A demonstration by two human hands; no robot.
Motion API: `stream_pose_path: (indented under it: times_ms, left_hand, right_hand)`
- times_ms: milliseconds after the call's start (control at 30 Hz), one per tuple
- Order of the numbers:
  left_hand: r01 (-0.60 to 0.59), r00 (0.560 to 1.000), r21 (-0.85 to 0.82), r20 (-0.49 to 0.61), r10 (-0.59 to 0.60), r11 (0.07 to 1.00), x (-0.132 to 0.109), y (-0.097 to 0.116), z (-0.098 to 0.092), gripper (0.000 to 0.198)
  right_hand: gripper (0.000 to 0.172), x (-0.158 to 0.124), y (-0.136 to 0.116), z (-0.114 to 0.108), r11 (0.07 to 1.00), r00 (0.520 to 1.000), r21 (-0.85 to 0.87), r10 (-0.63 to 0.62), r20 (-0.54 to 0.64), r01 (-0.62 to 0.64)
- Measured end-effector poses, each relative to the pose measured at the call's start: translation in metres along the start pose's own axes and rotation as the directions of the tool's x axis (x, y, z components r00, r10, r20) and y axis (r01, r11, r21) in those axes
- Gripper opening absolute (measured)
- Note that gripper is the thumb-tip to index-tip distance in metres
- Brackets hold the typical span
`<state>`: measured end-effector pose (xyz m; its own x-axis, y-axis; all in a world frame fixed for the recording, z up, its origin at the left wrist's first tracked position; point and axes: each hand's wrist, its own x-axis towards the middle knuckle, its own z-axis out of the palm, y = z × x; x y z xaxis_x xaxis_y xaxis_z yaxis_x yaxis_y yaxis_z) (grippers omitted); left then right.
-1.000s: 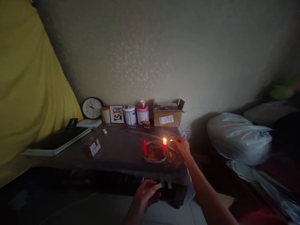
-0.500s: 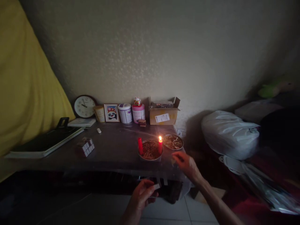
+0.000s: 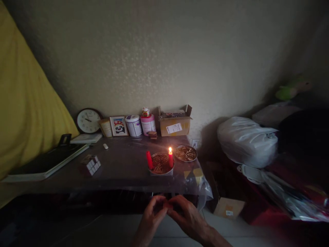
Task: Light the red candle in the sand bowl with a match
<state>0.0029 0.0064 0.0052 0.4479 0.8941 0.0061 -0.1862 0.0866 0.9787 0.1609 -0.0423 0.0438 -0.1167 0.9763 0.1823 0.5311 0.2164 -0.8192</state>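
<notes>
My left hand (image 3: 153,214) is closed, its thumb and fingers curled around a small, pale box that looks like a matchbox; the fingers now hide it. My right hand (image 3: 186,212) meets it at the fingertips, pinched where the box is; what it grips is hidden. Both hands are in front of the table's near edge, below a round tin (image 3: 161,165) of brown grains. Two red candles stand in that tin: an unlit one (image 3: 149,160) on the left, tilted slightly, and a burning one (image 3: 170,160) on the right. Behind to the right, a shallow round dish (image 3: 186,153) holds several burnt-looking sticks.
A puzzle cube (image 3: 90,165) and a green board (image 3: 51,159) lie on the left of the table (image 3: 120,161). Along the wall stand a clock (image 3: 88,121), a panda picture (image 3: 119,126), two canisters (image 3: 134,126) and a cardboard box (image 3: 175,126). Plastic bags (image 3: 246,142) are at the right.
My right hand has moved left and down, away from beside the dish, to meet my left hand. The pale box has gone out of sight between the fingers. The view has shifted slightly.
</notes>
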Motion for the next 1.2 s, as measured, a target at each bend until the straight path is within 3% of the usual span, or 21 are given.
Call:
stream_pose_path:
  times_ms: [333,700,1200]
  left_hand:
    - [0.024,0.999,0.126,0.044,-0.030,0.992,-0.002,0.002,0.003,0.021]
    - [0.018,1.000,0.136,0.000,-0.018,0.991,-0.005,-0.001,0.008,0.031]
    - [0.042,0.999,0.283,-0.041,-0.032,0.958,0.002,-0.010,0.006,0.023]
  right_hand:
    - [0.018,-0.002,0.008,0.001,0.996,0.996,-0.050,-0.078,0.037,0.080]
    - [0.013,-0.002,0.013,0.002,0.989,0.992,-0.083,-0.117,0.042,0.120]
    - [0.013,0.007,0.024,0.002,0.985,0.983,-0.095,-0.131,0.132,0.144]
